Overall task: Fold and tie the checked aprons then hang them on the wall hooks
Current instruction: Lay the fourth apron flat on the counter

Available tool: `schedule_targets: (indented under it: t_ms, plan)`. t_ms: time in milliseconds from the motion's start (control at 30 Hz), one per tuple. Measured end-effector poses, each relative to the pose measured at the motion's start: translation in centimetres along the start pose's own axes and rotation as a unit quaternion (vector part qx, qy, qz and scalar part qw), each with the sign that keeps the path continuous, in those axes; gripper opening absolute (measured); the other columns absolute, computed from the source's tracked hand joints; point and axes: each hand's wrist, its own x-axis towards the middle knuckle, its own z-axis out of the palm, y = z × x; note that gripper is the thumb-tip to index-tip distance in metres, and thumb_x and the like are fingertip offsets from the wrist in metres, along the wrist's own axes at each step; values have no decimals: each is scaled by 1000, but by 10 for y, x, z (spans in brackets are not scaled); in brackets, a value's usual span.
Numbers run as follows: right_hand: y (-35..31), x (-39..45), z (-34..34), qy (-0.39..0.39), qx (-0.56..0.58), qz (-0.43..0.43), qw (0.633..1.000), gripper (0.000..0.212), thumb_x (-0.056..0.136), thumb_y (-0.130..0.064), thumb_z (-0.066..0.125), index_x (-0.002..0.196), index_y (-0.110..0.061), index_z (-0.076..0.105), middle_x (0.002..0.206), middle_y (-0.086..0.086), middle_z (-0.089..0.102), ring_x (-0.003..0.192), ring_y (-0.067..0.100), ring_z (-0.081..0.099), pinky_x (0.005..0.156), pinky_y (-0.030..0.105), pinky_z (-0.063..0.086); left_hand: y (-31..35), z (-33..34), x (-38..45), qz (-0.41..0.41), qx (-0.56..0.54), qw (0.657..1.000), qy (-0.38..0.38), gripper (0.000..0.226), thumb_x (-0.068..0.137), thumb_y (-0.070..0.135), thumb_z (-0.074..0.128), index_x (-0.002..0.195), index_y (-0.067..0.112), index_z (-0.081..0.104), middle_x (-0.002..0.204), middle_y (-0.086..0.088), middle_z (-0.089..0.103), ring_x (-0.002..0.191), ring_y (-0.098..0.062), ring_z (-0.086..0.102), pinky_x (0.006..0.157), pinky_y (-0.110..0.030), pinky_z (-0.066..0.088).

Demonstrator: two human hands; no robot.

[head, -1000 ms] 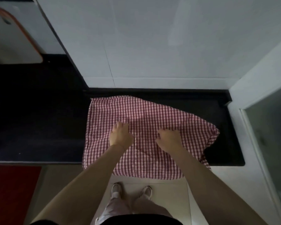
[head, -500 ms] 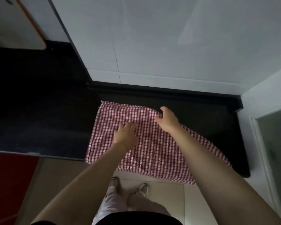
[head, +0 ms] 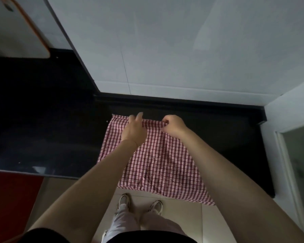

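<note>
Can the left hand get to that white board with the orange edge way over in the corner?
Probably not from here. The left hand is at the checked apron's far edge, and the board leans far across the dark counter. Nothing blocks it, though.

Lighting: dim, cool, diffuse. Wall (head: 165, 50): brightest area, soft pale patches upper right. Counter (head: 42, 120): near-black, detail lost, faint glare at its near edge. Left hand (head: 134, 130): fingertips motion-blurred. Frame edges: wide-angle bending of straight lines. Overall softness, slight grain.

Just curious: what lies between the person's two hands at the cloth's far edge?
Only the checked apron itself: a short stretch of its far edge spans the gap between left hand and right hand, seen from the head camera.
</note>
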Motion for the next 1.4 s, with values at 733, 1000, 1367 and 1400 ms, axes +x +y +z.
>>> schedule_targets:
  t_ms: [733,1000,1367,1400]
  plan:
    - [-45,-85,-138,-13,-188,-11,982,57,87,-49,70,124,-6,67,124,10,65,112,27,61,90,31,47,71,-144,0,102,66,987,103,7,93,16,54,95,19,60,89,1,63,79,-20,58,61,-28,42]
    - [-59,-143,-205,258,-302,103,912,31,95,-13,56,125,-11,64,127,7,63,118,27,60,88,32,46,98,-201,-25,95,117,968,201,13,97,13,44,96,11,57,93,-4,62,80,-23,59,64,-32,43]
    - [-74,-183,-253,472,-119,78,870,31,96,-2,41,115,-3,67,115,15,68,108,32,65,82,36,50,126,-231,-46,147,147,969,135,23,94,31,53,88,12,66,90,-4,65,78,-21,59,62,-30,46]
    - [-78,-182,-258,503,-77,45,860,31,96,-2,40,115,-1,64,116,18,67,110,35,63,86,38,50,127,-227,-46,154,138,972,114,27,95,34,52,87,12,66,88,-4,65,78,-20,60,62,-30,46]
